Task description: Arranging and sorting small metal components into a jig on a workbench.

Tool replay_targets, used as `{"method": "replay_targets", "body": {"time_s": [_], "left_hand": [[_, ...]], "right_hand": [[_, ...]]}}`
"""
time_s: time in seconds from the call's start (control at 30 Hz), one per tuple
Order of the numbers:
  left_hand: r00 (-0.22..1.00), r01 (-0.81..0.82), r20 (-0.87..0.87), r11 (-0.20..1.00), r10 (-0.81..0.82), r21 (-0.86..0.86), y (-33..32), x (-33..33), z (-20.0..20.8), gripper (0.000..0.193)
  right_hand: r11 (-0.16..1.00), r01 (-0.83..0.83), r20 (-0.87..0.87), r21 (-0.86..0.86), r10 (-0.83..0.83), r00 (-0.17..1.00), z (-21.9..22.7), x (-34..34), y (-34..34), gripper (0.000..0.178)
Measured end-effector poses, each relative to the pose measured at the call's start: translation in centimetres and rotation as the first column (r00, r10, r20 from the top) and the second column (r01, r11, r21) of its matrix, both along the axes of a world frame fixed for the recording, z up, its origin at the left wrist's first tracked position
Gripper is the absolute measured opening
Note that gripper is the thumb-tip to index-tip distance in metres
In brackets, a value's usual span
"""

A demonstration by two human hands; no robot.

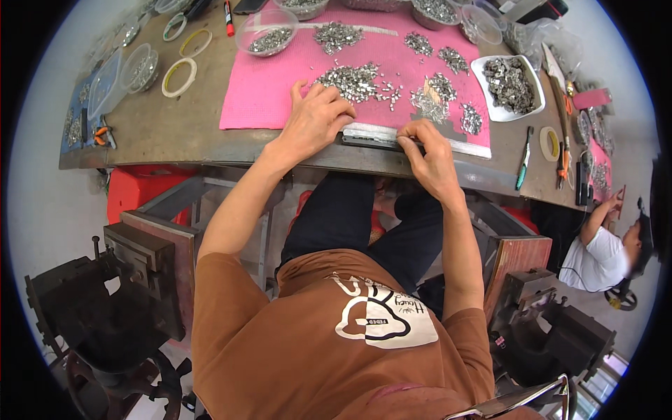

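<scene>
Black, slim, straight bar (371, 141) | right grip (432, 159) pinching its end | left grip (312, 120): hold unclear

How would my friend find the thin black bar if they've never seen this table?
Find the big pink mat on the table. At its near edge, between the left hand and right hand, lies a thin black bar. It's dark, unlike the whitish strip just beyond it.

1. Narrow black bar (371, 141): straight, slim, lying lengthwise along the table's (171, 133) near edge.
2. Small silver metal pieces (349, 80): shiny, loose, heaped on the pink mat (269, 84) beyond the bar, strays scattered rightward.
</scene>
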State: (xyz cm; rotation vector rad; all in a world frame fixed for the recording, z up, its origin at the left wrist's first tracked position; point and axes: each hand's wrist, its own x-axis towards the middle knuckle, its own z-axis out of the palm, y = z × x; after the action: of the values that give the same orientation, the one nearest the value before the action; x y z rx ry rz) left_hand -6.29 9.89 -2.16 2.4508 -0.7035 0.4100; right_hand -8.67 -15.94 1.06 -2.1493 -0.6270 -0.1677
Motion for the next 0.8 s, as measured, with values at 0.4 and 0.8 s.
{"method": "replay_targets", "body": {"time_s": [0.4, 0.8], "left_hand": [[0.986, 0.003, 0.164, 0.999, -0.009, 0.035, -1.0, 1.0, -0.7, 0.005], [0.986, -0.045, -0.163, 0.924, -0.019, -0.38, -3.9, -3.5, 1.3, 0.006]], "right_hand": [[0.994, 0.066, 0.229, -0.091, -0.043, 0.972, -1.8, -0.5, 1.4, 0.01], [0.957, 0.266, 0.288, 0.114, -0.288, 0.913, -1.8, -1.5, -1.1, 0.012]]}}
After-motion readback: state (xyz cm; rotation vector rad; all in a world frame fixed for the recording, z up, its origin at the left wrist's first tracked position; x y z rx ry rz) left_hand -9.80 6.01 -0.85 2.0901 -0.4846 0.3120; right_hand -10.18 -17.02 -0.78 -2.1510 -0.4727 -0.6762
